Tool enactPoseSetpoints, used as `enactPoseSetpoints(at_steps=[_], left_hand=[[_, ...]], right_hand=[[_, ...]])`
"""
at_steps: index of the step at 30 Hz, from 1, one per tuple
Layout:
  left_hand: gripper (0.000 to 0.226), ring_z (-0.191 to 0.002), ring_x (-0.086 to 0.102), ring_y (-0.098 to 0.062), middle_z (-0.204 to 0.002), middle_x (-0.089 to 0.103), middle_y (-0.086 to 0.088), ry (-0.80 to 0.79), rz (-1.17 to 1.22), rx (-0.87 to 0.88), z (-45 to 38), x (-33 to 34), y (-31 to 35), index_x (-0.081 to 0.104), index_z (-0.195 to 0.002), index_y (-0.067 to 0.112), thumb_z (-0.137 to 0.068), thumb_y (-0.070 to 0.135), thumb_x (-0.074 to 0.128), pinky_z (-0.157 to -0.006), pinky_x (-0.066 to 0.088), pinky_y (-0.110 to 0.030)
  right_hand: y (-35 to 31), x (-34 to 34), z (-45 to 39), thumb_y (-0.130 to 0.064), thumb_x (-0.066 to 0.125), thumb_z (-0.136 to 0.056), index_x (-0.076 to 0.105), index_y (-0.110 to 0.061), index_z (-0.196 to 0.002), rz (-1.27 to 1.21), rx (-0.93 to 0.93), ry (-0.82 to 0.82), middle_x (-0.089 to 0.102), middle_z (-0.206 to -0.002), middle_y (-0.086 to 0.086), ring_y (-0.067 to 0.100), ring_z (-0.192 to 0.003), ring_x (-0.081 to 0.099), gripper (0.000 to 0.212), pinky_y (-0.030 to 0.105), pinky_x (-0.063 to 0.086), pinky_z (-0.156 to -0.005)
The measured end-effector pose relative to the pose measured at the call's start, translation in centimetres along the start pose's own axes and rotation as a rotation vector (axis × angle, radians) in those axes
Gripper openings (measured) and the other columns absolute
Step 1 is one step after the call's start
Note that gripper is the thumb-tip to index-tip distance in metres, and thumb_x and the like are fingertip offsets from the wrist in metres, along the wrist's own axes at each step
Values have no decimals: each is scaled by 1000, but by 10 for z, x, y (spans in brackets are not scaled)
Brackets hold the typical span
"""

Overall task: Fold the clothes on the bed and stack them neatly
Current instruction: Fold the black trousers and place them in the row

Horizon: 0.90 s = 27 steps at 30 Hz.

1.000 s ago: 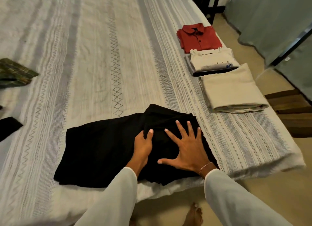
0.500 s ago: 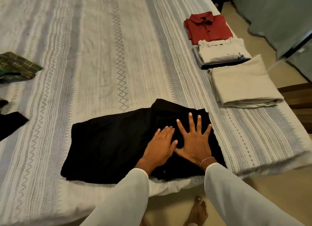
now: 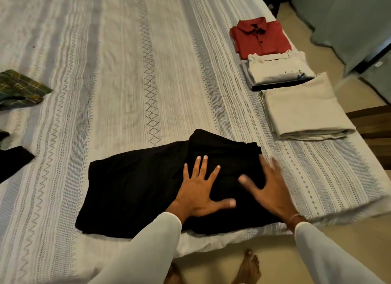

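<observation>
black garment (image 3: 135, 188) at bed's (image 3: 127, 72) near edge, half folded | left hand (image 3: 201, 190), right hand (image 3: 273, 190) spread flat, pressing fold smooth | folded clothes (image 3: 304, 110) along right edge

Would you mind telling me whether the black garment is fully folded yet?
Partly folded: the black garment has its right end doubled over, while its left part lies spread in one layer.

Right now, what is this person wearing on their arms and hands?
Both arms are in long, plain white sleeves that end at the wrists. The left hand is bare, with no ring or glove. The right hand is bare too, with a thin beaded bracelet at the wrist.
</observation>
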<state>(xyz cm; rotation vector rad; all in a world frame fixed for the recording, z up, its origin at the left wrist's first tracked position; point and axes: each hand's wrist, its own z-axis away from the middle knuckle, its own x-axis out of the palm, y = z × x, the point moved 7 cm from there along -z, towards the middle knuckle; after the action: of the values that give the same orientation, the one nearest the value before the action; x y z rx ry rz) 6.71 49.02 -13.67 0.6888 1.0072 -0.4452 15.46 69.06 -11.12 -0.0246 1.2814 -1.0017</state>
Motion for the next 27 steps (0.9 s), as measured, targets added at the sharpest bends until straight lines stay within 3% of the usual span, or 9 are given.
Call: enactPoseSetpoints(at_steps=[3, 6, 10, 14, 18, 20, 23, 25, 27], left_hand=[[111, -148, -33, -29, -164, -25, -16, -33, 27, -60, -3, 2, -4, -6, -159, 36, -72, 100, 21, -119, -12, -63], [110, -148, -33, -29, -163, -29, -15, -9, 87, -28, -1, -5, -3, -6, -159, 41, -73, 97, 32, -120, -9, -61], [118, -151, -26, -22, -166, -23, -8, 17, 197, -1, 18, -19, -12, -6, -160, 35, -72, 92, 48, -125, -3, -52], [136, -152, -8, -7, -168, -12, 12, -99, 529, -5, 50, -40, -20, -7, -158, 44, -58, 78, 79, -125, 7, -39], [116, -140, 44, -15, -152, 46, 3, -20, 1357, -86, 80, -76, -57, 37, -149, 39, -49, 70, 88, -119, 35, -44], [99, -125, 58, -27, -138, 60, -8, 33, 1737, -191, 95, -91, -84, 53, -141, 29, -57, 72, 83, -110, 43, -52], [55, -121, 63, -31, -130, 66, -16, 67, 1839, -304, 115, -112, -117, 66, -129, 16, -86, 49, 69, -106, 46, -53], [37, -117, 66, -33, -125, 67, -22, 122, 1797, -410, 124, -114, -143, 66, -128, 7, -96, 26, 65, -103, 51, -49], [31, -114, 67, -34, -122, 69, -23, 158, 1808, -498, 133, -110, -167, 64, -129, 5, -101, 17, 58, -98, 55, -46]], right_hand=[[23, -10, -8, -60, 70, -85, 42, -11, -144, -216, 286, -8, 56, -138, 16, 38, -127, 55, 82, 46, 48, -102], [23, -10, -13, -41, 78, -85, 62, -5, -131, -487, 378, -190, 72, -119, 10, 29, -106, 70, 60, 43, 55, -97], [-23, -24, -1, -29, 71, -90, 68, -6, -122, -756, 325, -361, 76, -110, 13, 29, -98, 74, 40, 43, 58, -92], [-94, -29, 26, -44, 49, -99, 67, -10, -125, -1072, 238, -526, 72, -121, 11, 23, -112, 69, 46, 31, 59, -91], [-161, -4, 36, -62, 44, -98, 67, -31, -131, -836, -7, -596, 67, -129, 8, 22, -125, 60, 51, 37, 46, -106], [-193, 16, 41, -65, 43, -98, 63, -49, -130, -600, -200, -565, 60, -127, 5, 15, -121, 57, 42, 31, 46, -104], [-243, 59, 59, -49, 37, -104, 47, -47, -143, -267, -574, -476, 52, -133, -10, 4, -126, 48, 40, 24, 34, -112], [-263, 91, 70, -43, 41, -106, 44, -35, -150, -99, -715, -402, 47, -144, -7, 12, -129, 42, 44, 35, 33, -115], [-275, 111, 75, -52, 46, -102, 43, -35, -151, -2, -744, -261, 45, -150, -7, 16, -130, 38, 52, 43, 37, -113]])
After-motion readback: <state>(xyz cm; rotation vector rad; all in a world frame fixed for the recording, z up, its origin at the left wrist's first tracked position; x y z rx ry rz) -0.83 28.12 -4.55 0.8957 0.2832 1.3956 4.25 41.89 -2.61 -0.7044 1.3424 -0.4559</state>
